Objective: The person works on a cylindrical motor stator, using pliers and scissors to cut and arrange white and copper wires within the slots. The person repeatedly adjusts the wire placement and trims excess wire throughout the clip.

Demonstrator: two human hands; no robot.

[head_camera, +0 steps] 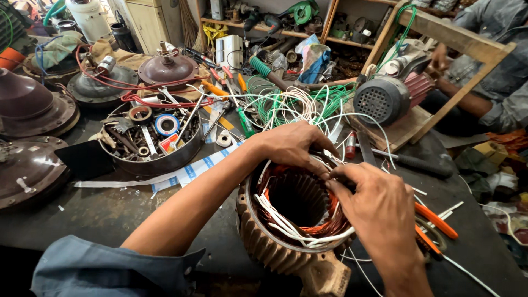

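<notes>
Clearly heavy and rigid, the motor stator (286, 220) sits at the bench's six o'clock, where the left hand (291, 146) and right hand (377, 206) pinch its stiff, fragile copper windings (324, 226) at the rim's one o'clock.

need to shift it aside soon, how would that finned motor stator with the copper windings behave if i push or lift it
The stator is probably heavy for its size: thick ribbed metal shell packed with copper windings. It lies on its curved side, so a push might rock or roll it. The white leads look floppy and could snag; both hands are on its rim.
</notes>
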